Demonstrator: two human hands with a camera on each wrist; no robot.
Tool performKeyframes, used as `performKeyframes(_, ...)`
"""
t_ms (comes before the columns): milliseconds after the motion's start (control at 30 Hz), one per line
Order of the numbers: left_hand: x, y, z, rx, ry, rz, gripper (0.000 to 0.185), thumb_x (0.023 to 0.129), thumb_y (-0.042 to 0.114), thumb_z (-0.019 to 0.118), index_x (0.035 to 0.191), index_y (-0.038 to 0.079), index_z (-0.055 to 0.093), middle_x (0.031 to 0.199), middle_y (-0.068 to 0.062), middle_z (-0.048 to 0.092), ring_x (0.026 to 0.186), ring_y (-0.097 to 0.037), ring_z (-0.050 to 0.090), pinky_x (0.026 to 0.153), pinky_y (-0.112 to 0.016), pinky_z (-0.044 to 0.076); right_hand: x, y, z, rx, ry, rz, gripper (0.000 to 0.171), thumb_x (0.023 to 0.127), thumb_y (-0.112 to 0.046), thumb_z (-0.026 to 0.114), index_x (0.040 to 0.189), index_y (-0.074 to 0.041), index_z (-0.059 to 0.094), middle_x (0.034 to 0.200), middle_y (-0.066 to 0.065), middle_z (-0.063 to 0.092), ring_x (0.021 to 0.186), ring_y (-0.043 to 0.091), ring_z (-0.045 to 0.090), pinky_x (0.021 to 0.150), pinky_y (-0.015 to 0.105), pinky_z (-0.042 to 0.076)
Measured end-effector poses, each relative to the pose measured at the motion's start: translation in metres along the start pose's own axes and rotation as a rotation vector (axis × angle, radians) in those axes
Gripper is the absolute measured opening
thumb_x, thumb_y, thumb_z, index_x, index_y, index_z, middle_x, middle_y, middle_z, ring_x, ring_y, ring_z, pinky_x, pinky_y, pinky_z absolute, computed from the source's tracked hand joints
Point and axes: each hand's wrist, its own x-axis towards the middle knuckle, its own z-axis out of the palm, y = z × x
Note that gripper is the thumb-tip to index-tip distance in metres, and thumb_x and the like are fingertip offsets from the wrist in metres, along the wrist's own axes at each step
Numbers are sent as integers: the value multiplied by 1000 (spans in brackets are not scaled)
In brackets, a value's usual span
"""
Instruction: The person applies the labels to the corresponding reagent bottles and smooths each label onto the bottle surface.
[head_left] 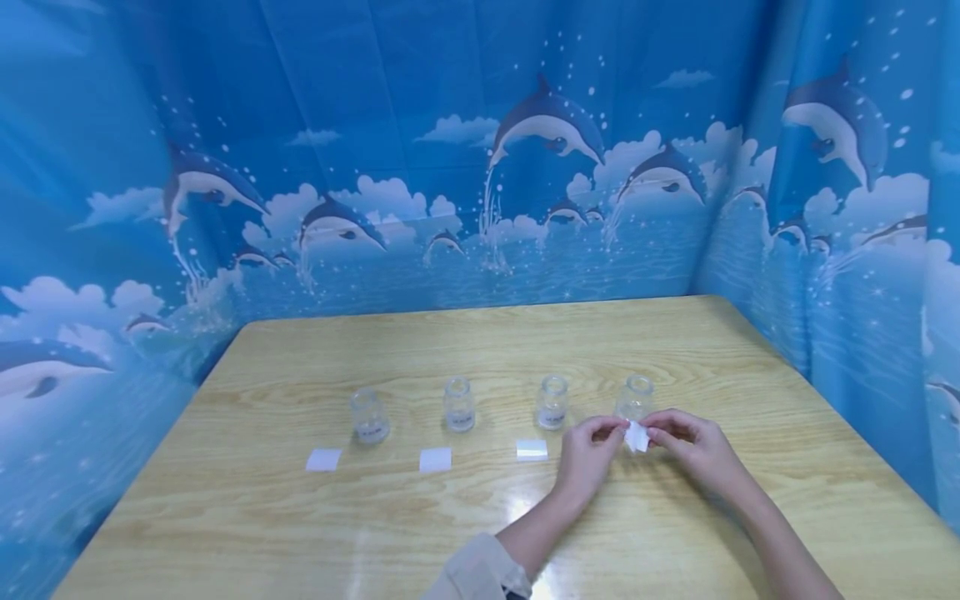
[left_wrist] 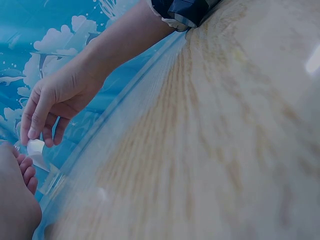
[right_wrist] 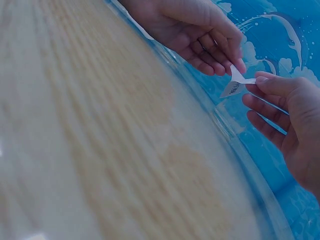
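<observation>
Both hands meet over a small white paper label (head_left: 637, 437) in front of the rightmost glass jar (head_left: 636, 397). My left hand (head_left: 588, 454) pinches one edge of it between thumb and forefinger. On the other side, the thumb and fingers of my right hand (head_left: 693, 450) pinch it too. In the right wrist view the label (right_wrist: 233, 89) looks bent or folded, with dark print on one face. The left wrist view also has the label (left_wrist: 37, 152) between the two hands. The jar behind is uncapped and partly hidden by the fingers.
Three more uncapped jars stand in a row to the left: one left (head_left: 371, 418), one middle (head_left: 459, 406), one nearer the hands (head_left: 552, 403), each with dark print low down. White slips (head_left: 323, 459) lie in front of them on the wooden table (head_left: 300, 533). A dolphin-print curtain (head_left: 450, 167) surrounds the table.
</observation>
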Motion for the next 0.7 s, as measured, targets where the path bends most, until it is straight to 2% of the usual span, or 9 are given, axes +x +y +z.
performKeyframes(200,1,-3,2,17,1,3,16,68,15,65,83,15,63,72,10,57,63,-3,52,56,-17,45,2,16,-1,21,-13,-5,15,79,-19,54,91,-11,58,86,-1,59,77,13,55,64,24,46)
performKeyframes(500,0,-2,2,32,43,2,15,69,12,64,84,16,63,76,11,56,67,-2,51,56,-16,45,2,19,-7,42,-39,10,21,79,-21,54,94,-7,58,90,4,59,79,14,55,66,25,46)
performKeyframes(700,1,-4,1,46,66,19,15,70,10,62,85,16,64,78,11,56,68,-2,51,58,-16,44,2,22,-9,69,-27,17,19,79,-17,54,93,-5,58,88,5,59,76,15,56,63,27,47)
